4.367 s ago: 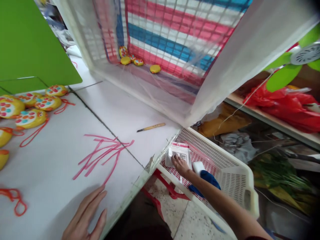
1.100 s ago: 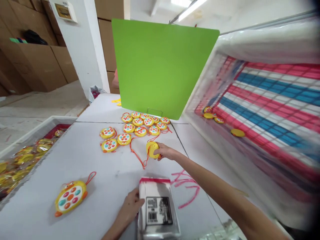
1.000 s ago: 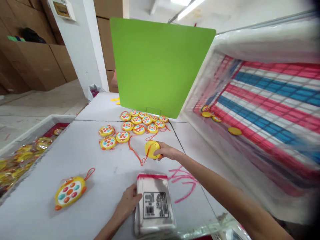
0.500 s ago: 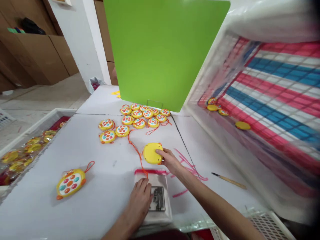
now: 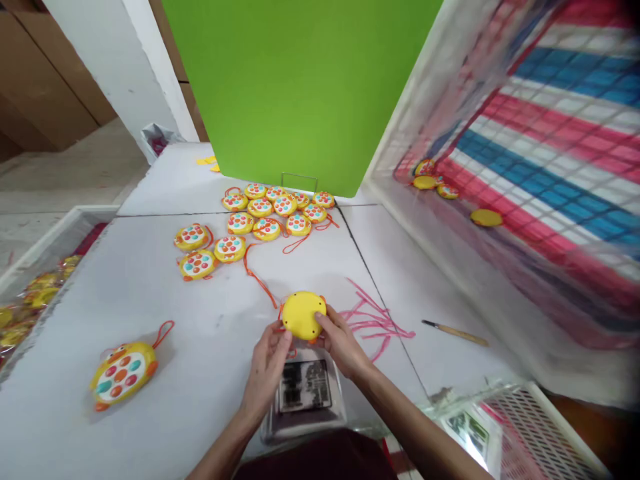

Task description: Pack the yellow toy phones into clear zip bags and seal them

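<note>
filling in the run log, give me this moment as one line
left hand: holds yellow toy | right hand: holds yellow toy | beside hands: labelled clear bags | nearby: pink strings

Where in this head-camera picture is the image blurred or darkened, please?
Head view: the tilted crate on the right is smeared and soft; the bottom right corner darkens; the yellow toy in the left hand and right hand is sharp.
</note>
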### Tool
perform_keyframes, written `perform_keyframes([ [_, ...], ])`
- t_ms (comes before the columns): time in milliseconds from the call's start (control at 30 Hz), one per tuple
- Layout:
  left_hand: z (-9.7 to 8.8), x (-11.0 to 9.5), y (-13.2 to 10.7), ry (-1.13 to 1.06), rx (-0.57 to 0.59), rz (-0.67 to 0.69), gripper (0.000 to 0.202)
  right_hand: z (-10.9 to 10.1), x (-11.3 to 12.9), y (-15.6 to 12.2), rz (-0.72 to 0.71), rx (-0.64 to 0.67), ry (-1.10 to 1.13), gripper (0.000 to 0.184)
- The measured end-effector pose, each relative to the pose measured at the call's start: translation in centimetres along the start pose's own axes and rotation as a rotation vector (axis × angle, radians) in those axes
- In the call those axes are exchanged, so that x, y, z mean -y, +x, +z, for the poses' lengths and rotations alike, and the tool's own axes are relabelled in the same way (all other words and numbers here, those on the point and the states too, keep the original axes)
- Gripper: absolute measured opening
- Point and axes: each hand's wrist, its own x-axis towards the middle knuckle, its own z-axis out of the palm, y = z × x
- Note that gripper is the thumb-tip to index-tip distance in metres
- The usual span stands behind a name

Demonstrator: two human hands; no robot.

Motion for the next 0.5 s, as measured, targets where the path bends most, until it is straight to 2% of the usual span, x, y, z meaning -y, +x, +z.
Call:
perform_keyframes([
  [100, 0.6, -1.6, 1.4, -0.335, -0.008, -0.178, 0.046, -0.8, 0.3, -0.7, -0.135, 0.082, -0.334, 0.029],
  [167, 0.7, -1.9, 2.0, -0.451, 0.016, -0.263, 0.045, -3.4, 1.5, -1.0, -0.284, 0.069, -0.726, 0.026],
  [200, 0.7, -1.9, 2.3, -0.482, 0.01, -0.282, 0.044, -5.5, 2.3, -1.1, -0.347, -0.008, -0.918, 0.025],
  [233, 0.6, -1.8, 2.5, -0.502, -0.007, -0.283, 0.042, -8.1, 3.1, -1.3, -0.409, -0.146, -1.118, 0.024],
  [267, 0.5, -1.6, 2.6, -0.515, -0.03, -0.276, 0.041, -10.9, 3.9, -1.6, -0.421, -0.299, -1.208, 0.025],
  [333, 0.3, -1.2, 2.9, -0.541, -0.067, -0.268, 0.039, -16.7, 5.3, -2.6, -0.401, -0.504, -1.286, 0.026],
  [400, 0.3, -0.9, 3.0, -0.559, -0.079, -0.278, 0.037, -21.5, 5.8, -3.7, -0.372, -0.621, -1.338, 0.024],
  [433, 0.4, -0.8, 3.0, -0.563, -0.078, -0.281, 0.036, -23.3, 5.8, -4.1, -0.361, -0.657, -1.354, 0.022],
  [500, 0.7, -1.1, 2.8, -0.556, -0.077, -0.279, 0.034, -25.3, 5.4, -4.6, -0.348, -0.704, -1.366, 0.017],
])
